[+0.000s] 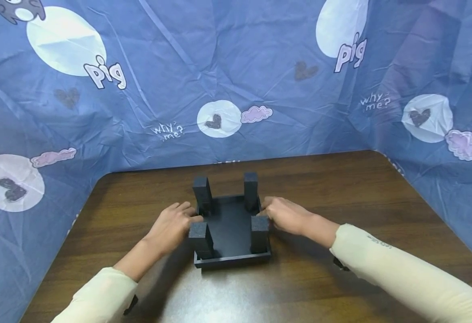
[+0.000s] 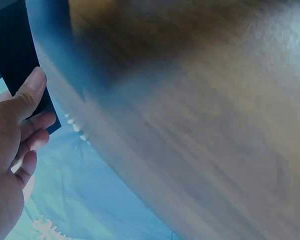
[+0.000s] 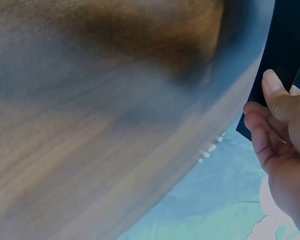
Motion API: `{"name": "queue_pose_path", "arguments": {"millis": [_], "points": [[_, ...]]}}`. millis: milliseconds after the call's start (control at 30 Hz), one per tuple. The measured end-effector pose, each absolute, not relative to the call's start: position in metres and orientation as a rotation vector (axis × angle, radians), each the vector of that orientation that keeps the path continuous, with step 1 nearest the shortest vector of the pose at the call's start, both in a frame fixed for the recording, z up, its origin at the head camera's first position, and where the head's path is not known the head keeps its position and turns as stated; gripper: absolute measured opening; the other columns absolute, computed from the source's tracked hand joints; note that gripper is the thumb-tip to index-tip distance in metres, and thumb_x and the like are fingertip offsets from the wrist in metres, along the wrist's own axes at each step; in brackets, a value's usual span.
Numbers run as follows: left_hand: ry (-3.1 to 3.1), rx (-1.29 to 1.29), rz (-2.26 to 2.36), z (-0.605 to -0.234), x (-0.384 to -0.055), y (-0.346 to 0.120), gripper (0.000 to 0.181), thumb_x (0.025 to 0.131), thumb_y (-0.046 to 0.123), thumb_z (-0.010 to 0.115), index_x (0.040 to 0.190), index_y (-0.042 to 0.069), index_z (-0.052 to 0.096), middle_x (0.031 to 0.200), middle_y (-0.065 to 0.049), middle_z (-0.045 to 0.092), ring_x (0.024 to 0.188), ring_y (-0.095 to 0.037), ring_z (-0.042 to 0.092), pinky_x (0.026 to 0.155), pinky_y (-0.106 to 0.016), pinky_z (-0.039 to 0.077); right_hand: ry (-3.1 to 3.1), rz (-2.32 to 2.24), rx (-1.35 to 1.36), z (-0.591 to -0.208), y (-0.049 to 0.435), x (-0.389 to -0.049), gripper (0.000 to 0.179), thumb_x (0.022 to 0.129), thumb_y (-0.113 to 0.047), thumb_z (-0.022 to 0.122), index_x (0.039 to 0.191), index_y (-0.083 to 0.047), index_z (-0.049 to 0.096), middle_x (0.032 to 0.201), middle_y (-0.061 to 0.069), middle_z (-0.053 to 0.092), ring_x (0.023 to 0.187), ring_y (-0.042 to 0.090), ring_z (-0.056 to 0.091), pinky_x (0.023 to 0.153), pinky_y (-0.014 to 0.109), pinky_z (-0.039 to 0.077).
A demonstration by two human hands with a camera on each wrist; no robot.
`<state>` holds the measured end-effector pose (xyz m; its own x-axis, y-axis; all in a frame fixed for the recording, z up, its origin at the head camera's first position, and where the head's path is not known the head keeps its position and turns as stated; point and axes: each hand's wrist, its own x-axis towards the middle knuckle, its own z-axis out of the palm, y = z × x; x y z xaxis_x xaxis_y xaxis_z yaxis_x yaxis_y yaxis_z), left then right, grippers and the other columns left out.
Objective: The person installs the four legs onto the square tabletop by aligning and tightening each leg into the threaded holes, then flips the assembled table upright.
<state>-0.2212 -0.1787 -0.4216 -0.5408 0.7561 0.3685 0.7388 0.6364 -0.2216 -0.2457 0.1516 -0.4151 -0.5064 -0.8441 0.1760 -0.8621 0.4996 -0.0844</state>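
A black rectangular tray-like piece (image 1: pixel 231 231) with a low rim and a block-shaped post upright at each corner is in the middle of the head view. My left hand (image 1: pixel 175 224) grips its left side between the two left posts. On the opposite side, my right hand (image 1: pixel 286 215) grips the right rim between the right posts. In the left wrist view, the thumb (image 2: pixel 34 82) presses the black side wall (image 2: pixel 15 50) with the fingers curled beneath. The right wrist view shows the right thumb (image 3: pixel 273 82) and curled fingers pinching the other side wall (image 3: pixel 285 45).
The brown wooden table (image 1: pixel 147 188) lies under the piece, with glare near its front. A blue printed cloth (image 1: pixel 236 67) hangs behind the table and along both sides. Pale sleeves (image 1: pixel 401 269) cover both forearms.
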Motion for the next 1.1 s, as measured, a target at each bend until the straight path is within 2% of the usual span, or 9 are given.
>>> {"name": "queue_pose_path", "arguments": {"millis": [67, 300, 467, 533, 667, 800, 900, 967, 1100], "points": [[-2.429, -1.177, 0.044, -0.418, -0.22, -0.18, 0.046, 0.063, -0.015, 0.069, 0.097, 0.014, 0.076, 0.092, -0.005, 0.068, 0.084, -0.024, 0.057, 0.069, -0.039, 0.047, -2.628, 0.24, 1.489, -0.411, 0.153, -0.244, 0.04, 0.077, 0.016, 0.069, 0.112, -0.006, 0.074, 0.098, 0.007, 0.067, 0.089, 0.018, 0.062, 0.074, 0.027, 0.053], [-2.326, -1.228, 0.033, -0.404, -0.217, -0.181, 0.038, 0.071, -0.013, 0.056, 0.096, 0.009, 0.075, 0.085, -0.004, 0.061, 0.076, -0.022, 0.05, 0.063, -0.036, 0.042, -2.503, 0.251, 1.529, -0.397, 0.161, -0.24, 0.015, 0.078, 0.009, 0.075, 0.077, -0.005, 0.076, 0.093, 0.006, 0.064, 0.087, 0.017, 0.059, 0.073, 0.025, 0.052], [-2.256, -1.284, 0.051, -0.397, -0.214, -0.183, 0.016, 0.085, 0.0, 0.054, 0.086, 0.009, 0.067, 0.084, -0.005, 0.056, 0.077, -0.023, 0.047, 0.064, -0.033, 0.039, -2.508, 0.284, 1.527, -0.387, 0.168, -0.235, 0.017, 0.078, 0.014, 0.071, 0.079, -0.002, 0.076, 0.104, 0.012, 0.067, 0.107, 0.032, 0.063, 0.082, 0.034, 0.053], [-2.233, -1.307, 0.038, -0.395, -0.212, -0.184, 0.016, 0.088, 0.003, 0.05, 0.087, 0.009, 0.064, 0.086, -0.005, 0.056, 0.078, -0.023, 0.047, 0.064, -0.033, 0.038, -2.548, 0.307, 1.502, -0.384, 0.171, -0.232, 0.019, 0.077, 0.018, 0.067, 0.083, 0.002, 0.076, 0.109, 0.016, 0.066, 0.113, 0.038, 0.06, 0.084, 0.037, 0.053], [-2.207, -1.348, 0.032, -0.394, -0.209, -0.186, 0.016, 0.092, 0.019, 0.046, 0.093, 0.011, 0.06, 0.091, -0.006, 0.055, 0.084, -0.024, 0.049, 0.067, -0.034, 0.04, -2.605, 0.369, 1.485, -0.381, 0.177, -0.228, 0.024, 0.073, 0.022, 0.062, 0.073, 0.002, 0.075, 0.114, 0.021, 0.065, 0.114, 0.042, 0.058, 0.081, 0.038, 0.054], [-2.193, -1.36, 0.077, -0.394, -0.206, -0.187, 0.033, 0.089, 0.04, 0.04, 0.095, 0.012, 0.056, 0.091, -0.006, 0.052, 0.086, -0.025, 0.049, 0.07, -0.035, 0.04, -2.534, 0.584, 1.578, -0.38, 0.182, -0.227, 0.035, 0.078, 0.019, 0.065, 0.094, -0.009, 0.078, 0.11, 0.006, 0.068, 0.103, 0.024, 0.064, 0.081, 0.035, 0.054], [-2.185, -1.354, 0.112, -0.394, -0.203, -0.19, 0.035, 0.086, 0.042, 0.04, 0.095, 0.012, 0.055, 0.093, -0.007, 0.051, 0.086, -0.025, 0.049, 0.07, -0.036, 0.04, -2.421, 0.78, 1.655, -0.379, 0.182, -0.228, 0.044, 0.081, 0.015, 0.068, 0.107, -0.02, 0.075, 0.1, -0.008, 0.067, 0.09, 0.007, 0.06, 0.075, 0.027, 0.05], [-2.187, -1.35, 0.121, -0.394, -0.202, -0.192, 0.033, 0.084, 0.04, 0.043, 0.095, 0.011, 0.055, 0.095, -0.007, 0.052, 0.087, -0.026, 0.049, 0.071, -0.036, 0.04, -2.357, 0.915, 1.686, -0.377, 0.181, -0.227, 0.039, 0.081, 0.018, 0.066, 0.096, -0.018, 0.076, 0.094, -0.009, 0.065, 0.083, 0.004, 0.058, 0.067, 0.021, 0.048], [-2.194, -1.346, 0.071, -0.394, -0.199, -0.195, 0.016, 0.084, 0.022, 0.048, 0.089, 0.007, 0.052, 0.09, -0.008, 0.052, 0.084, -0.026, 0.047, 0.071, -0.038, 0.039, -2.218, 1.137, 1.723, -0.376, 0.176, -0.225, 0.034, 0.081, 0.021, 0.063, 0.076, -0.011, 0.072, 0.084, -0.003, 0.068, 0.079, 0.008, 0.062, 0.067, 0.018, 0.051]]}}
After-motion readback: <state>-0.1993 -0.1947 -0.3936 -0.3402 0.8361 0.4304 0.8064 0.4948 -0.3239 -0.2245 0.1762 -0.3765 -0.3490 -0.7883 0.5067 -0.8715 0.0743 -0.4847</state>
